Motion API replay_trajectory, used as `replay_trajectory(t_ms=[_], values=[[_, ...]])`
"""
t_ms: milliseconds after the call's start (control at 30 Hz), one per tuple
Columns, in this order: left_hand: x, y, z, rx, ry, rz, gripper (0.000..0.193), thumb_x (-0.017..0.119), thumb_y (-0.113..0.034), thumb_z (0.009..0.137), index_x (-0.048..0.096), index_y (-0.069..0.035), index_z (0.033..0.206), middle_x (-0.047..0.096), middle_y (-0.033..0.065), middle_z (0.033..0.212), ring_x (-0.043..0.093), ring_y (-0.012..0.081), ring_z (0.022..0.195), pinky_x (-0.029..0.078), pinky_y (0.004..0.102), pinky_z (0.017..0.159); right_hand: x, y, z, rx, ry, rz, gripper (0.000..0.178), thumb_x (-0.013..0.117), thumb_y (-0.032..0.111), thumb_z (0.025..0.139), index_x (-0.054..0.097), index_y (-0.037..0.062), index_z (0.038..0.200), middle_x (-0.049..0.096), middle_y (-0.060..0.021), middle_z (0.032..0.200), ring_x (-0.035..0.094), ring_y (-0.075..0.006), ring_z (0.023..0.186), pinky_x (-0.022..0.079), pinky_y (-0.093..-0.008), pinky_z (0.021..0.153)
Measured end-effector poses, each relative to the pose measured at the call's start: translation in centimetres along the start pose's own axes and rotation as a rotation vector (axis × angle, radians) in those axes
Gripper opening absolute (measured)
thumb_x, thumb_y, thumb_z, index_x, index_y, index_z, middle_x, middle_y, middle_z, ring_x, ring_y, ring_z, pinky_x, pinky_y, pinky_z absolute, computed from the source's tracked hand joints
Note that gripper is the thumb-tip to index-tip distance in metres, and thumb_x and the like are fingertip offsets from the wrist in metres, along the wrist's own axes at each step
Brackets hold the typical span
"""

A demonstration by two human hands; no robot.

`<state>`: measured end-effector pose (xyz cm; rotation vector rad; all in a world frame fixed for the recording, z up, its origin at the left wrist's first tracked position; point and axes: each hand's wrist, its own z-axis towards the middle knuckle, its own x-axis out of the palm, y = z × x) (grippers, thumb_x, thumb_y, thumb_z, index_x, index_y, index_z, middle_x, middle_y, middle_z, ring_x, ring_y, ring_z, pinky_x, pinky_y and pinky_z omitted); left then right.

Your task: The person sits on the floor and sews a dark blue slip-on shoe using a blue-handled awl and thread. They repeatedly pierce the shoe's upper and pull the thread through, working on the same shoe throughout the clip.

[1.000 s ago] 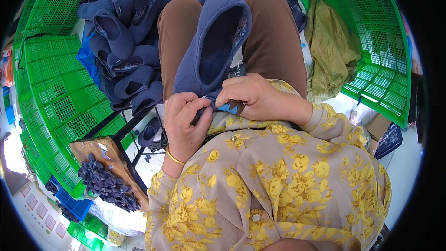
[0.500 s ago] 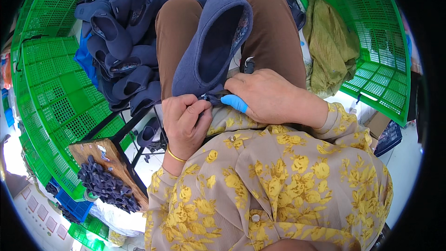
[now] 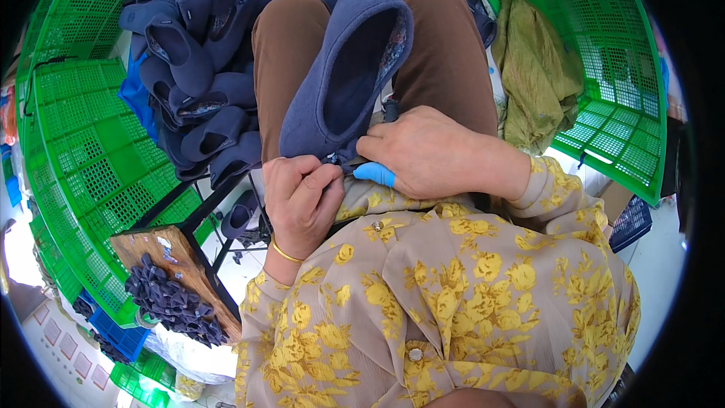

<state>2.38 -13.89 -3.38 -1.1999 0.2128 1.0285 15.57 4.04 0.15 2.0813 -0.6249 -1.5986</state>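
Note:
A navy cloth slipper (image 3: 306,98) with a patterned lining lies over my lap, its opening facing up. My left hand (image 3: 302,193), with a yellow bangle at the wrist, is closed in a pinch at the slipper's near end. A small bunched piece of dark cloth (image 3: 341,160) shows there between my hands. My right hand (image 3: 430,151) is closed, its thumb wrapped in a blue cover (image 3: 374,174). Above its fingers sticks out the dark end of a small tool (image 3: 390,109); the grip hides the rest, and its kind is unclear.
A heap of navy slippers (image 3: 181,57) lies at the left of my knees. Small dark cloth bows (image 3: 170,298) are piled on a wooden-topped stool (image 3: 143,243) by my left elbow. Green plastic crates (image 3: 79,159) stand on both sides, with an olive cloth (image 3: 536,75) at the right.
My right hand has shifted slightly left, and the dark tool end has moved with it, closer to the slipper. My left hand and the slipper stay almost in place.

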Motion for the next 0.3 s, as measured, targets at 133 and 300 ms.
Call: replay_trajectory(t_ms=[133, 300], values=[[0.0, -0.1, -0.1, -0.025, -0.015, -0.018, 0.026, 0.077, 0.002, 0.060, 0.069, -0.008, 0.082, 0.057, 0.0035, 0.082, 0.055, 0.0215, 0.072, 0.041, 0.0336, 0.068, 0.5, -0.2, 0.0, -0.003, -0.038, 0.057, 0.027, 0.055, 0.030, 0.093, 0.058, 0.0037, 0.090, 0.063, -0.0146, 0.081, 0.065, -0.0345, 0.073, 0.051, -0.0441, 0.063], [-0.1, 0.0, -0.3, -0.031, -0.020, -0.023, 0.026, 0.077, 0.003, 0.060, 0.069, -0.008, 0.082, 0.057, 0.0039, 0.083, 0.055, 0.0218, 0.072, 0.041, 0.0341, 0.068, 1.1, -0.4, 0.0, 0.010, -0.065, 0.136, 0.027, 0.056, 0.032, 0.092, 0.058, 0.0048, 0.091, 0.064, -0.0148, 0.084, 0.065, -0.0356, 0.076, 0.051, -0.0461, 0.064]])
